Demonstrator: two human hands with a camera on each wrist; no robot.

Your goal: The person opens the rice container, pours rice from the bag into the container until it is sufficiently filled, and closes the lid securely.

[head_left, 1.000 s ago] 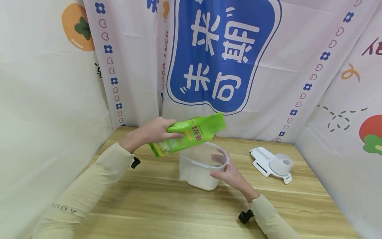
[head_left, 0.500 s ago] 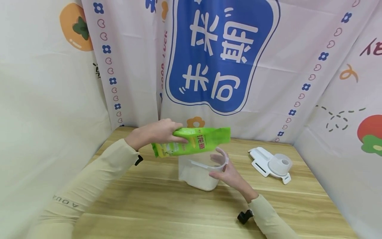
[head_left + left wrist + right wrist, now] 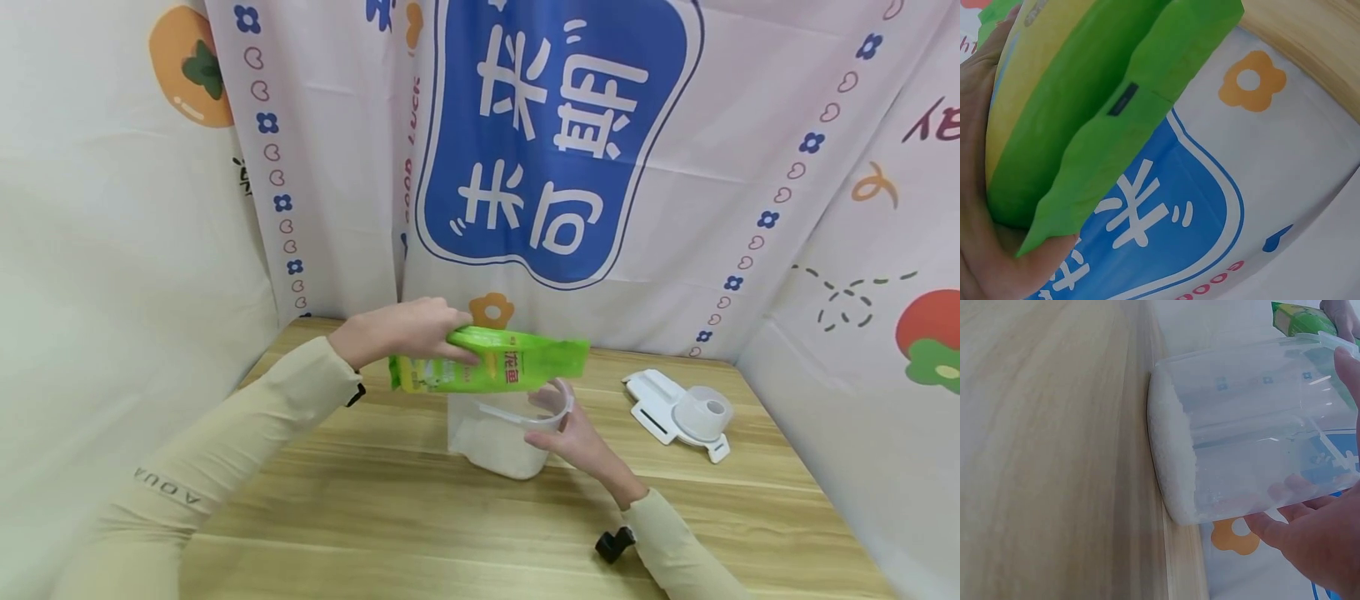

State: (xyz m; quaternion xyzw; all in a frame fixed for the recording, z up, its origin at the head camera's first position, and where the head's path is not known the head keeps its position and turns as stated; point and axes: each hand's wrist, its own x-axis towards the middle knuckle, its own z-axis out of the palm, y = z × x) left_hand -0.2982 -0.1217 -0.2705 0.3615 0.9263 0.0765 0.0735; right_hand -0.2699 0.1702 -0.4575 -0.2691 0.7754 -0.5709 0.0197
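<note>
The left hand (image 3: 408, 332) grips a bag (image 3: 525, 363); the right hand (image 3: 583, 440), lower, clasps a tub (image 3: 497, 447), a lid (image 3: 656, 408) to that hand's right.

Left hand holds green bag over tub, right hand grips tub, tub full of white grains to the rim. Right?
Not full: right wrist view shows white grains only in the lower part of the tub. Left hand, green bag, right hand: as you said.

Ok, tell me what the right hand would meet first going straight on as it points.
Probably the clear tub: the right hand grips its side, though the exact depth is unclear.
</note>
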